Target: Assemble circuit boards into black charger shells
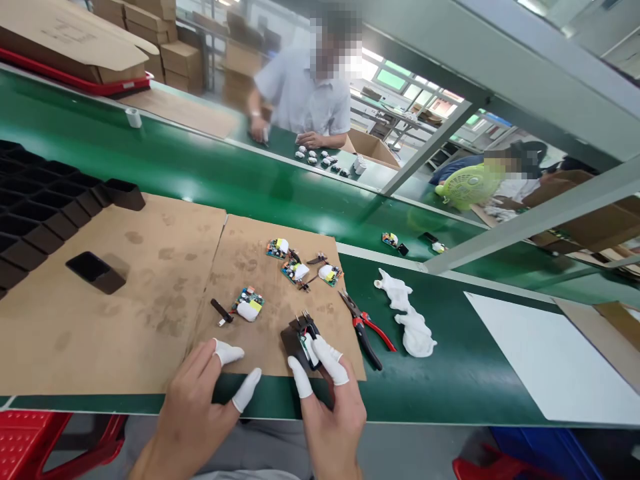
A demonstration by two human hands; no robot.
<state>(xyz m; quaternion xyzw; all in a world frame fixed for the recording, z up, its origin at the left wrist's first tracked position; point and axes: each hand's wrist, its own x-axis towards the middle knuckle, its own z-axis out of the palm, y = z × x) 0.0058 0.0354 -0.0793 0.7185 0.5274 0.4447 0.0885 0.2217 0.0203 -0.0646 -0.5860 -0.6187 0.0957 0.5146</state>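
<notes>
My right hand, with white finger cots on its fingertips, grips a black plastic adapter case that has a circuit board and metal prongs in it. Thumb and fingers press on it from either side near the cardboard's front edge. My left hand, also in finger cots, is open with thumb and forefinger apart and nothing between them. Just beyond it lies a circuit board with a white blob, wired to a small black plug piece. Several similar boards sit farther back.
Red-and-black pliers and a crumpled white cloth lie to the right. One black case stands on the cardboard, with rows of cases behind it. Across the green bench, a co-worker handles small white parts.
</notes>
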